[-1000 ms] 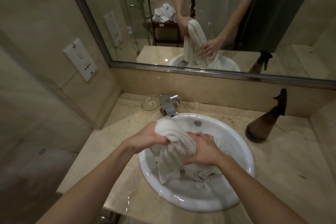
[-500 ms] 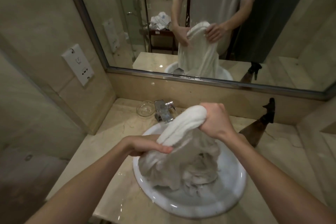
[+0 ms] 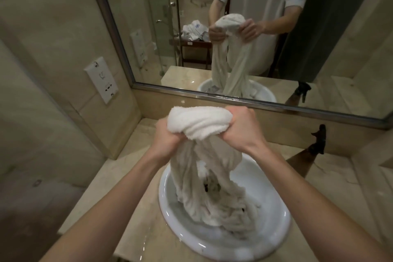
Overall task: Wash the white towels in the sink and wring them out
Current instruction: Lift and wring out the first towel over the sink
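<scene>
Both hands are raised above the sink, each clenched tight around the same white towel [image 3: 200,122]. The left hand [image 3: 168,140] is closed on the left end of a thick bunched roll, and the right hand [image 3: 240,127] is closed on its right end, so that the roll is stretched between the two fists. From the fists, two wet lengths of cloth are hung down into the round white sink [image 3: 274,234], where the lower part is heaped in ropy folds against the basin's middle and right side. The near and left parts of the basin are left bare.

The sink is set into a marble worktop [image 3: 136,215], close to its near edge. A strip of worktop is left free along the left edge, beside the tiled wall, and water is seen pooled on it just off the basin's near-left rim. A brown spray bottle [image 3: 306,159] is stood at the back right of the worktop, near the right forearm but apart from it; beyond it the worktop is bounded by a raised ledge. Along the back edge a mirror [image 3: 148,27] is mounted, its lower frame just behind the lifted towel. A socket plate [image 3: 101,80] is fixed on the left wall, well apart from the hands.
</scene>
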### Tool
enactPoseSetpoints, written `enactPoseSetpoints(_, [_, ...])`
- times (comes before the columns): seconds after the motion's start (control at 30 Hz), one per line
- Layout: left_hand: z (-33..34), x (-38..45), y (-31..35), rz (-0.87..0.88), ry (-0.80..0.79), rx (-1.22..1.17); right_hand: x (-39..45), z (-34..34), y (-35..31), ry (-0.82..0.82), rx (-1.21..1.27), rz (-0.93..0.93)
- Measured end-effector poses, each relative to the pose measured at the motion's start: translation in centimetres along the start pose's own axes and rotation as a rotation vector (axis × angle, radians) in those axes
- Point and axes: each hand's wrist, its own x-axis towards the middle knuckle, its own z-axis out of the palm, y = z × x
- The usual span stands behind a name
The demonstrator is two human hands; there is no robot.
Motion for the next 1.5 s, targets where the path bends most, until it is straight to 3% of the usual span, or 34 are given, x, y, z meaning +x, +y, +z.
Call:
enactPoseSetpoints(0.17, [0.7,1.1,3.3,0.033,-0.003,0.082,-3.0,4.7,4.3,-0.347,0.505,0.138])
enactPoseSetpoints(0.3, [1.5,1.6,4.4,0.043,0.004,0.092,-5.2,8.6,6.3,-0.267,0.511,0.250])
enactPoseSetpoints(0.4, [1.5,1.6,6.3,0.096,-0.131,0.215,-4.5,8.0,6.0,-0.144,0.381,0.283])
enactPoseSetpoints(0.6, [-1.7,3.6,10.5,0.358,-0.367,0.808,-3.0,0.9,6.9,-0.034,0.389,0.170])
enactPoseSetpoints(0.73, [-3.1,4.4,10.6,0.440,-0.373,1.158,-2.6,-3.5,6.0,-0.055,0.200,0.095])
enactPoseSetpoints(0.87, [-3.7,4.3,9.4,0.567,-0.317,1.136,-1.6,-6.7,1.9,-0.191,-0.042,-0.093])
enactPoseSetpoints(0.97, [-3.5,4.1,9.4,0.623,-0.244,1.114,-0.6,-6.8,0.5,-0.230,-0.071,-0.115])
enactPoseSetpoints(1.07, [-2.6,4.4,10.7,0.703,-0.221,1.138,-1.5,-3.5,3.0,-0.241,0.144,0.072])
enactPoseSetpoints(1.2, [-0.6,4.3,12.6,0.829,-0.325,1.180,-4.4,3.8,7.0,-0.233,0.465,0.224])
enactPoseSetpoints(1.4, [3.5,3.9,12.3,0.921,-0.405,1.181,-5.3,10.9,7.8,-0.345,0.417,0.244])
enactPoseSetpoints(1.5, [4.7,3.6,12.3,0.913,-0.400,1.143,-5.2,12.5,8.2,-0.285,0.546,0.305])
